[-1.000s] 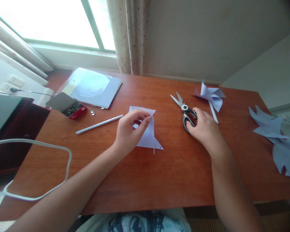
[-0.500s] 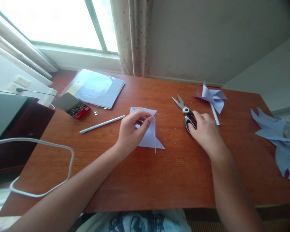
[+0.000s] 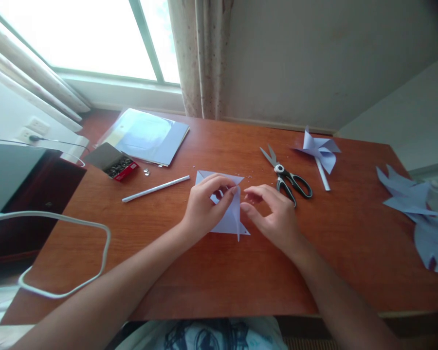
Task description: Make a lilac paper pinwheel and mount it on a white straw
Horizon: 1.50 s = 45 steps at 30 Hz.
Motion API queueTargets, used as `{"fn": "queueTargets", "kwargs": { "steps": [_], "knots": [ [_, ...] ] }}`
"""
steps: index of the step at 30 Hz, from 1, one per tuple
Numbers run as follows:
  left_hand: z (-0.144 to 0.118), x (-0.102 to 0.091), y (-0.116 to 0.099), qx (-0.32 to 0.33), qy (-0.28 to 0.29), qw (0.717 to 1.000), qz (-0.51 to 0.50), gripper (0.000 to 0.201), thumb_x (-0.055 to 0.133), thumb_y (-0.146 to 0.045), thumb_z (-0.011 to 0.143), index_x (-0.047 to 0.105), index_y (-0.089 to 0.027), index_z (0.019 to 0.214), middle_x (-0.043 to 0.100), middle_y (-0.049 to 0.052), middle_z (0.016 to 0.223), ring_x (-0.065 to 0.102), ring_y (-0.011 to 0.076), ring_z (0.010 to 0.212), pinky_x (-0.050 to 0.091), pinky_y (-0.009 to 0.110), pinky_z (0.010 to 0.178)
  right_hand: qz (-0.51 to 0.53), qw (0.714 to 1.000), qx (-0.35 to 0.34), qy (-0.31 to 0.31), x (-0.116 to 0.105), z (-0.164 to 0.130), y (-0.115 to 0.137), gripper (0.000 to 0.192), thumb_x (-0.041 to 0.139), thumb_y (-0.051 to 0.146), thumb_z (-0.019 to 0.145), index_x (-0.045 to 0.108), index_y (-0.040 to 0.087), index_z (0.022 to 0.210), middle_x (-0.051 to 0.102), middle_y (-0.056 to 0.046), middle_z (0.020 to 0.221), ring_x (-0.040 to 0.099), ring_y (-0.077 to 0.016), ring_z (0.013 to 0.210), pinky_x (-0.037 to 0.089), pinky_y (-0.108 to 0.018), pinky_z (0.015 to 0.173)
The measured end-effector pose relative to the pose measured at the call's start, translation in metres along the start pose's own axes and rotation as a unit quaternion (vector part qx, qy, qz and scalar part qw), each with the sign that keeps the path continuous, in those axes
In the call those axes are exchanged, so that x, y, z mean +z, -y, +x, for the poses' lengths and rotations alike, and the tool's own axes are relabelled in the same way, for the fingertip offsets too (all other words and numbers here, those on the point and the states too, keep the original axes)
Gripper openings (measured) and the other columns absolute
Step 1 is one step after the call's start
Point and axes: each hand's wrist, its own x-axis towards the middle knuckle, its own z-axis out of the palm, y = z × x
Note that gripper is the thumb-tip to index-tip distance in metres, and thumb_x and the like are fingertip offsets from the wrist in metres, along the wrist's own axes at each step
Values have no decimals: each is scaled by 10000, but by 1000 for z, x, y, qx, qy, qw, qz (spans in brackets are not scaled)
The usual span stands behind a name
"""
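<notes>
My left hand (image 3: 209, 200) pinches a raised edge of a cut paper sheet (image 3: 227, 224) between thumb and fingers. The pale sheet rests on the table, with one flap standing up and a small dark hole near its lower right corner. Just right of that flap is my right hand (image 3: 273, 214), thumb and fingers apart with nothing between them. Behind it, scissors (image 3: 279, 169) with black and white handles lie with their blades partly spread.
A paper pinwheel (image 3: 319, 148) lies at the back right, and cut paper pieces (image 3: 409, 194) at the far right. To the left are a rolled paper stick (image 3: 156, 188), an open red box of small metal pieces (image 3: 119, 167), a folder (image 3: 146, 136) and a white cable (image 3: 107, 243).
My right hand has let go of the scissors and moved left to the paper sheet. The scissors stay on the table. My left hand still pinches the sheet.
</notes>
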Motion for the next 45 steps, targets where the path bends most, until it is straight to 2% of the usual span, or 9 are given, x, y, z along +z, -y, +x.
{"fn": "queueTargets", "kwargs": {
  "steps": [8,12,18,20,23,27,30,40,45],
  "knots": [
    [-3,3,-1,4,49,999,18,69,641,-175,898,686,-173,845,688,42,813,598,123,693,481,223,616,119,988,97,-12,11,-1,-14,81,632,230,889,711,223,906,765,-42,907,713,-213,828,578,-356,778],
    [-2,2,-2,0,59,998,15,59,647,-197,900,698,-174,883,691,49,830,614,129,708,492,221,616,236,955,180,0,12,-1,-15,78,680,290,870,705,217,879,749,-31,856,698,-205,791,570,-332,718],
    [-2,2,-3,16,92,996,10,52,671,-183,878,701,-147,855,699,36,775,607,115,678,488,214,635,341,907,244,24,9,1,-15,119,721,331,846,699,214,847,722,2,778,656,-164,707,522,-282,650],
    [-2,3,-3,-10,93,996,3,70,662,-180,880,700,-144,834,703,28,750,597,108,648,480,208,617,366,896,251,26,9,1,-16,135,745,344,825,702,219,849,723,6,777,656,-161,705,522,-279,652],
    [-3,3,-4,-35,96,995,4,86,652,-184,884,704,-139,833,702,23,735,592,105,634,473,206,606,367,902,229,9,11,0,-17,139,773,337,806,706,231,867,738,0,831,672,-168,770,538,-287,708],
    [-4,4,-3,-5,104,994,26,80,648,-161,881,696,-133,825,688,19,733,584,98,639,467,199,621,320,928,188,4,11,1,-17,98,758,325,832,719,239,856,740,-8,841,670,-177,787,536,-301,717],
    [-4,3,-2,15,108,993,40,75,643,-151,883,683,-136,822,675,14,729,578,93,642,457,190,620,313,931,188,13,9,1,-17,102,725,333,859,729,238,822,733,-1,799,652,-170,739,521,-296,675],
    [-6,3,0,47,136,986,84,90,602,-161,902,669,-138,846,650,30,764,576,118,675,453,229,641,391,887,244,6,8,3,-21,102,787,256,777,691,224,768,658,33,741,572,-128,697,460,-256,667],
    [-5,3,1,63,143,985,79,85,600,-161,905,656,-148,843,635,20,753,568,121,675,455,240,650,474,839,261,57,6,1,-21,84,757,244,790,691,217,745,628,31,726,541,-126,691,430,-265,671]
  ]
}}
